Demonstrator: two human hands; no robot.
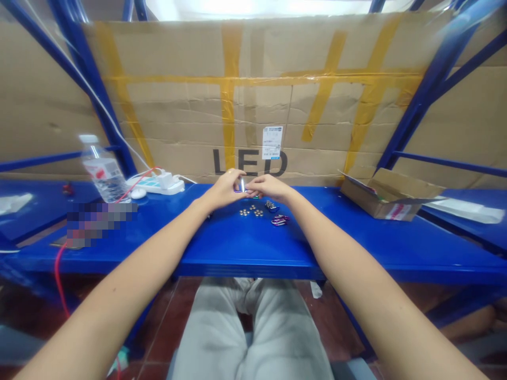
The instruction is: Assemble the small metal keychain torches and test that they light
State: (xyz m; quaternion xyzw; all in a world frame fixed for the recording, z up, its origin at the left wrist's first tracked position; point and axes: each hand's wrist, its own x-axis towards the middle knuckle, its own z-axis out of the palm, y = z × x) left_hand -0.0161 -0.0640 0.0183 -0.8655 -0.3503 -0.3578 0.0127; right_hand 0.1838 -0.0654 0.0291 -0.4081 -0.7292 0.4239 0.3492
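My left hand (226,189) is pinched around a small shiny metallic piece (243,184), upright between thumb and fingers. Close against it, my right hand (270,188) has its fingertips pressed together at the piece's right side; what they hold is too small to make out. Below the hands, several small round brass-coloured parts (259,213) lie on the blue table (237,248) in little groups. A cluster of small silver parts (271,206) is near my right wrist, with a pile of shiny purple pieces (280,220) just in front of it.
A cardboard box (390,198) with raised flaps stands at right. At left are a water bottle (103,171), a white power strip (158,183) with plugs, a red cable (59,274) and a blurred-out object. Cardboard (178,116) and blue metal posts (412,116) border the back.
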